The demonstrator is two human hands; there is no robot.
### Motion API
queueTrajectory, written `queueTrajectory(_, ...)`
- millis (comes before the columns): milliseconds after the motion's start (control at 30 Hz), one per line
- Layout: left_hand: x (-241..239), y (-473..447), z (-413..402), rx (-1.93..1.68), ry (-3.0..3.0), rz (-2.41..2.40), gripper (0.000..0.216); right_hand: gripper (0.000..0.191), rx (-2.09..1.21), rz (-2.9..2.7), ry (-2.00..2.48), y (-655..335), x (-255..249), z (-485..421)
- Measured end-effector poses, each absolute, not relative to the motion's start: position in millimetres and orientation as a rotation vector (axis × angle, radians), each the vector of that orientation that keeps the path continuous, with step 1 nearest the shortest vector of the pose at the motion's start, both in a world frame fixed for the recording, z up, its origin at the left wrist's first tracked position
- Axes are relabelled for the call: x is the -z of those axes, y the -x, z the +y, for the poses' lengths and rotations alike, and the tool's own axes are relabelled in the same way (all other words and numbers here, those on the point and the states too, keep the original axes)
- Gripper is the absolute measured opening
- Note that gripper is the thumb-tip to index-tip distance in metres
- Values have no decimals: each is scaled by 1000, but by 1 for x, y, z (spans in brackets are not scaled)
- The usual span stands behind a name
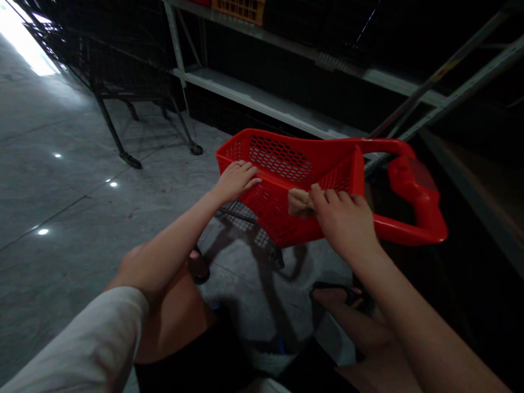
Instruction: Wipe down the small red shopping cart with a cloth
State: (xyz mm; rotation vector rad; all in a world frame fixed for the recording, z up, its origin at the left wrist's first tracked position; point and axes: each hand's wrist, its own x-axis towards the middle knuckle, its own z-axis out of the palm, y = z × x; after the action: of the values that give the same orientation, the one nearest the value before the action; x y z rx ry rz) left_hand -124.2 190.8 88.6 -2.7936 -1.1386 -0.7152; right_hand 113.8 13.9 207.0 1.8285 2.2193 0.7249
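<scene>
A red plastic shopping cart (282,229) with perforated basket walls stands in front of me, its thick looped handle on the right. My left hand (238,179) grips the basket's near rim toward the left end, fingers reaching over the edge. Bunched in my right hand (344,218) is a tan cloth (298,202), held against the near side of the basket by the rim. The fingers of my right hand are closed, and part of the cloth is hidden under them.
A metal shelf rack (254,98) runs behind the cart, with an orange crate (241,8) on its upper level. Dark wheeled carts (126,93) stand at the left. Below is a grey concrete floor (82,202), where my feet are on both sides of the cart's lower frame.
</scene>
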Motion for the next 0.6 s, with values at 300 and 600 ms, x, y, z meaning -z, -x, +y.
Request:
queueTrajectory(300, -94, 112, 162, 922, 2939, -1090, 62, 31, -541, 2190, -1896, -98, -209, 33)
queueTrajectory(600, -103, 76, 128, 1473, 3121, -875, 60, 76, -162, 2507, -2202, -81, -192, 92)
